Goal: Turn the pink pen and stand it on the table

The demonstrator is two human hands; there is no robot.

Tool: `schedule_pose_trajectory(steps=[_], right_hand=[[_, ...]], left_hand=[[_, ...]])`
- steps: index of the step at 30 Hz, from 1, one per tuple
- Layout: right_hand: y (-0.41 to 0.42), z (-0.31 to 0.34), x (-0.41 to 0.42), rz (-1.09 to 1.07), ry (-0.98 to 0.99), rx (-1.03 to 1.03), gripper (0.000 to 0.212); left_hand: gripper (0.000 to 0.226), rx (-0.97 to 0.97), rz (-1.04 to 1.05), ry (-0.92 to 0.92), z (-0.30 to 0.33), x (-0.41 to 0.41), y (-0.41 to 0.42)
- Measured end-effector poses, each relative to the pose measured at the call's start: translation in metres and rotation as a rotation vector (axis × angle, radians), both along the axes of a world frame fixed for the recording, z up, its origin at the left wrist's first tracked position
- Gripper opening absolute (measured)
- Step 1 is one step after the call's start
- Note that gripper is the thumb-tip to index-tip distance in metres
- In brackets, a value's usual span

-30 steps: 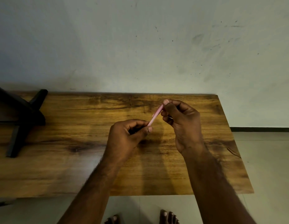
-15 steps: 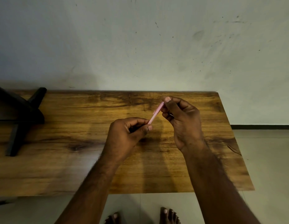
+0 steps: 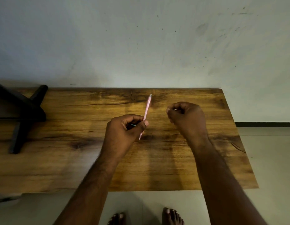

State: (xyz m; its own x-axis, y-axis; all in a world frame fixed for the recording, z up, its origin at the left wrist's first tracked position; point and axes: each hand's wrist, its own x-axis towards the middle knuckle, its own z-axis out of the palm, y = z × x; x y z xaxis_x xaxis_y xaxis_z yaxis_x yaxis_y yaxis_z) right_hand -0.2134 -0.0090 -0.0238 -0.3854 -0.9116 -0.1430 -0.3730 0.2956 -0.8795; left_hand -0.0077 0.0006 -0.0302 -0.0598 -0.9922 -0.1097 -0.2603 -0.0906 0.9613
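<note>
A thin pink pen (image 3: 147, 109) stands nearly upright above the middle of the wooden table (image 3: 59, 159), leaning slightly so that its pale upper tip points toward the far edge while its lower tip shows just below the thumb that pins it. The left hand (image 3: 123, 133) pinches the pen low on its barrel between thumb and curled forefinger, the other fingers folded into the palm, so most of the pink shaft rises free above the knuckles. The right hand (image 3: 187, 118) is off the pen, a little way to its right and apart from the left hand; its fingers are curled tight into a fist, and a small pale, shiny bit (image 3: 175, 109) shows between the fingertips and the thumb, too small to make out what it is. Both forearms come in from the near edge of the table, the right one crossing the near right corner. At the far left corner of the table lies a black stand (image 3: 21, 114) with splayed bars, well apart from the hands. Beyond the far edge rises a pale, speckled wall (image 3: 141, 46). Below the near edge, bare toes (image 3: 171, 215) rest on a light tiled floor (image 3: 270, 159).
</note>
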Motion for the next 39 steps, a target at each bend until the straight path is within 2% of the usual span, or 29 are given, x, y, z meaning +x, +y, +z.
schedule_pose_trajectory(steps=[3, 6, 13, 17, 21, 26, 29, 33, 39], right_hand=[[0.001, -0.005, 0.008, 0.133, 0.286, 0.105, 0.008], [0.002, -0.009, 0.016, 0.202, 0.41, 0.174, 0.005], [0.001, -0.013, 0.018, 0.25, 0.465, 0.24, 0.008], [0.002, -0.013, 0.012, 0.258, 0.438, 0.202, 0.009], [0.002, -0.009, -0.001, 0.111, 0.233, 0.078, 0.01], [0.001, 0.003, -0.003, -0.047, -0.318, -0.01, 0.01], [-0.001, 0.009, 0.005, -0.033, -0.498, -0.014, 0.011], [-0.001, 0.012, 0.009, -0.037, -0.621, -0.013, 0.008], [-0.001, 0.011, 0.01, 0.0, -0.617, -0.016, 0.009]], left_hand=[[0.01, 0.018, 0.008, -0.018, -0.001, -0.002, 0.001], [0.008, 0.038, 0.005, -0.013, -0.002, -0.004, 0.001], [0.011, 0.075, -0.04, -0.019, -0.002, -0.009, 0.002], [0.012, 0.086, -0.056, -0.013, -0.001, -0.011, 0.002], [0.01, 0.095, -0.069, -0.016, -0.001, -0.011, 0.003], [0.006, 0.102, -0.108, 0.012, 0.001, -0.012, 0.003], [0.01, 0.102, -0.178, 0.037, 0.003, -0.013, 0.004], [0.017, 0.076, -0.234, 0.025, 0.001, -0.012, 0.005], [0.015, 0.079, -0.246, 0.029, 0.001, -0.011, 0.006]])
